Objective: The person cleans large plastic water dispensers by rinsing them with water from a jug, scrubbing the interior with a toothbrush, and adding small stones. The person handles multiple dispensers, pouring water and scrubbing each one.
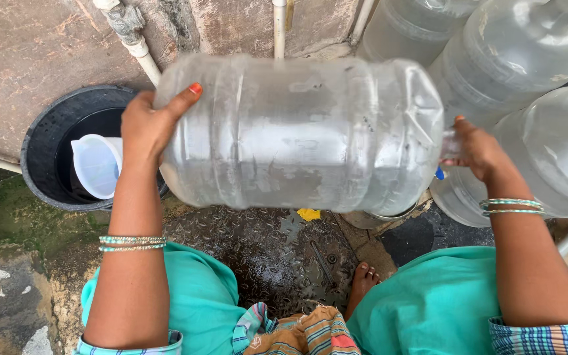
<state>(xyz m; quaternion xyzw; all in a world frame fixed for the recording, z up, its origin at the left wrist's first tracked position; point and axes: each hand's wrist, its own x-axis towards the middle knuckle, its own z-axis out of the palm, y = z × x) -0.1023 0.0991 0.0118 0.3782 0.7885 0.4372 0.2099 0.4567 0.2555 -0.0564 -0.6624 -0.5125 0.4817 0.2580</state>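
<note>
The big clear water jug lies sideways in mid-air, long axis running nine to three o'clock, left hand gripping its base at nine, right hand clasping the neck at three, above the wet floor.

Outdoor washing yard, stone wall, pipes, wet floor, water jugs

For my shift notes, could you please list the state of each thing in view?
Large water jug: held sideways, off the ground.
Left hand: gripping its base.
Right hand: gripping its neck end.
Black bucket: upright, open.
White measuring jug: inside the bucket.
Jugs behind: stacked, tilted.
</note>
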